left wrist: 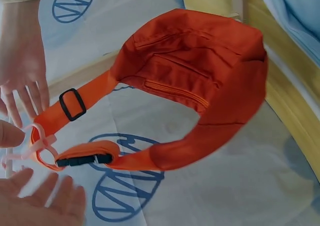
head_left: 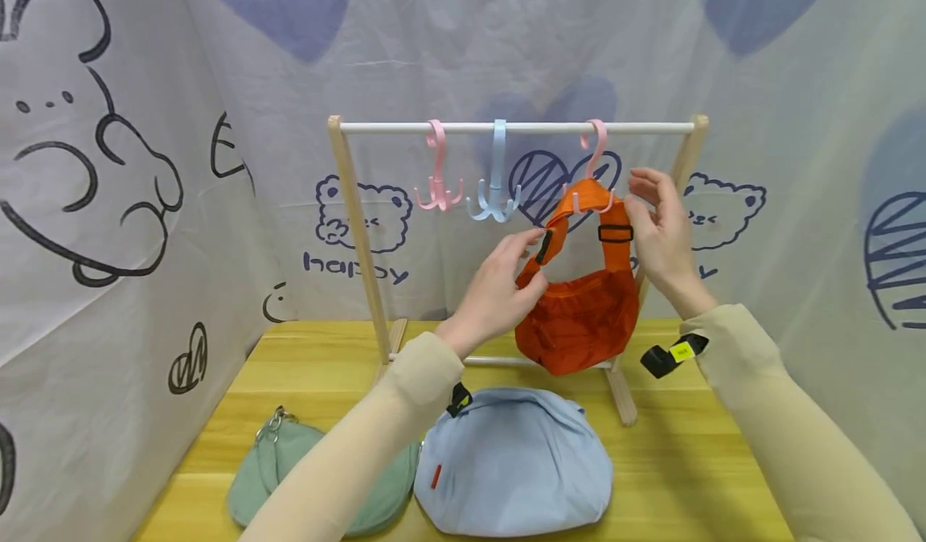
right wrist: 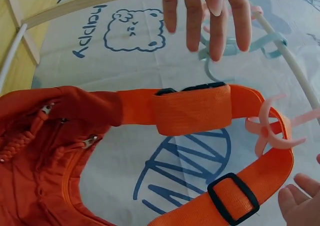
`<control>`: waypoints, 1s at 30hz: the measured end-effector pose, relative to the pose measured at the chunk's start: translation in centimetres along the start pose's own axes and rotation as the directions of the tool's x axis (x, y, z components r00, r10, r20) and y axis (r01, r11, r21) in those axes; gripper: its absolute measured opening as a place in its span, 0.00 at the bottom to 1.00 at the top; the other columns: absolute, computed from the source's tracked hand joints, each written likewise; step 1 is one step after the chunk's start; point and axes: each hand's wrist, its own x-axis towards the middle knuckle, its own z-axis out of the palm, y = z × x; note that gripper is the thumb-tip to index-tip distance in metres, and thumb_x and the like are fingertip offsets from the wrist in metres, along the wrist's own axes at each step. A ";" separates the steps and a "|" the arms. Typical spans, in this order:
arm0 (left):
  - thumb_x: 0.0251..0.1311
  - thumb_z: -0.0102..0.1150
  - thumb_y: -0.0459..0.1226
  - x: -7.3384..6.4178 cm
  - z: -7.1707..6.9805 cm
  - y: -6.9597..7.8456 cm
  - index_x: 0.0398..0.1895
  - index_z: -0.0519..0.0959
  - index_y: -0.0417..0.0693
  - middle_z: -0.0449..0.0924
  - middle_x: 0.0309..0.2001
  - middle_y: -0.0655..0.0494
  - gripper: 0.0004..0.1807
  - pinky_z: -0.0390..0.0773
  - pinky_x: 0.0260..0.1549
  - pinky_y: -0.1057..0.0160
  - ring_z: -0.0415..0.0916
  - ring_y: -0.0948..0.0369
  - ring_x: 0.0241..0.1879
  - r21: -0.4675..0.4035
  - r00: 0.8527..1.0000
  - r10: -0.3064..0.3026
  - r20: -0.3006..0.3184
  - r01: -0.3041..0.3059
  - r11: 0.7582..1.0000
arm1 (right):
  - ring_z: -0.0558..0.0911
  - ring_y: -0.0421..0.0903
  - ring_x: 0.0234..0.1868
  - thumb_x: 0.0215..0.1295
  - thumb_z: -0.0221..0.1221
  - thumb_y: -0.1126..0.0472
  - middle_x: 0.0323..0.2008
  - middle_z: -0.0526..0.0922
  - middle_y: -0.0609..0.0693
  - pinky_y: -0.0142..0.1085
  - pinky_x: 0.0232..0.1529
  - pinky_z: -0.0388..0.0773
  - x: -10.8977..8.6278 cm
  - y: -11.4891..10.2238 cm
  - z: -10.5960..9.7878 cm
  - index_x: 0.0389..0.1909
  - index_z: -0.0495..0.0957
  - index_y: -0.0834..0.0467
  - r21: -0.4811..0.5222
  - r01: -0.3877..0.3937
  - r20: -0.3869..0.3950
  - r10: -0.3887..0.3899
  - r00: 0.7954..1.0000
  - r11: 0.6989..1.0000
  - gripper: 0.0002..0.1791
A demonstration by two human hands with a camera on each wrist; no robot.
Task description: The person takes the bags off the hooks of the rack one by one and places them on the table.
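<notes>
An orange-red waist bag [head_left: 579,317] hangs by its strap from the right-hand pink hook [head_left: 596,144]. In the right wrist view the strap loops over the prongs of this pink hook [right wrist: 267,128], with a black slider [right wrist: 233,198] below. My left hand [head_left: 499,281] is beside the strap's left side, fingers loosely spread and gripping nothing. On the other side, near the black slider [head_left: 616,233], my right hand [head_left: 660,232] has relaxed fingers apart from the strap. The left wrist view shows the bag [left wrist: 200,65] with a black buckle [left wrist: 84,160] near my left fingers.
A wooden rack with a white bar [head_left: 535,128] carries another pink hook [head_left: 437,172] and a light blue hook [head_left: 497,176]. On the wood-grain table [head_left: 694,445] lie a light blue bag [head_left: 514,466] and a green bag [head_left: 249,478], partly behind my left sleeve.
</notes>
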 end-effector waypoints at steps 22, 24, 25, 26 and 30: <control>0.73 0.48 0.51 3.4 1.4 0.6 0.82 0.45 0.55 0.49 0.81 0.52 0.40 0.57 0.77 0.50 0.53 0.54 0.79 -0.147 0.974 -0.199 0.104 0.213 0.966 | 0.75 0.49 0.61 0.80 0.38 0.42 0.53 0.81 0.55 0.49 0.72 0.63 1.6 0.7 0.6 0.66 0.65 0.61 0.097 -0.184 0.269 0.152 0.951 0.978 0.30; 0.73 0.48 0.50 3.5 1.5 0.6 0.82 0.46 0.54 0.51 0.81 0.52 0.39 0.58 0.76 0.49 0.55 0.53 0.78 -0.155 0.975 -0.195 0.104 0.210 0.965 | 0.81 0.43 0.48 0.80 0.39 0.42 0.40 0.85 0.47 0.40 0.63 0.73 1.5 0.7 0.8 0.61 0.67 0.56 0.150 -0.204 0.279 0.156 0.947 0.967 0.25; 0.73 0.48 0.50 3.6 1.6 0.6 0.82 0.47 0.53 0.53 0.80 0.51 0.39 0.60 0.76 0.49 0.57 0.53 0.77 -0.164 0.977 -0.190 0.102 0.204 0.965 | 0.83 0.42 0.42 0.80 0.40 0.42 0.34 0.85 0.45 0.36 0.57 0.76 1.4 0.7 0.8 0.57 0.68 0.53 0.179 -0.215 0.284 0.158 0.946 0.960 0.21; 0.73 0.48 0.49 3.7 1.7 0.6 0.81 0.48 0.53 0.55 0.79 0.51 0.38 0.61 0.75 0.49 0.59 0.53 0.76 -0.169 0.978 -0.186 0.098 0.200 0.965 | 0.83 0.40 0.38 0.80 0.41 0.42 0.31 0.84 0.42 0.33 0.51 0.78 1.3 0.8 0.9 0.54 0.68 0.51 0.206 -0.227 0.290 0.162 0.943 0.952 0.19; 0.73 0.48 0.50 3.8 1.9 0.5 0.80 0.53 0.54 0.65 0.74 0.49 0.36 0.72 0.67 0.51 0.72 0.51 0.66 -0.196 0.978 -0.188 0.085 0.201 0.960 | 0.83 0.38 0.31 0.79 0.43 0.41 0.28 0.82 0.41 0.30 0.40 0.82 1.1 0.9 1.1 0.49 0.67 0.48 0.280 -0.267 0.290 0.183 0.939 0.922 0.15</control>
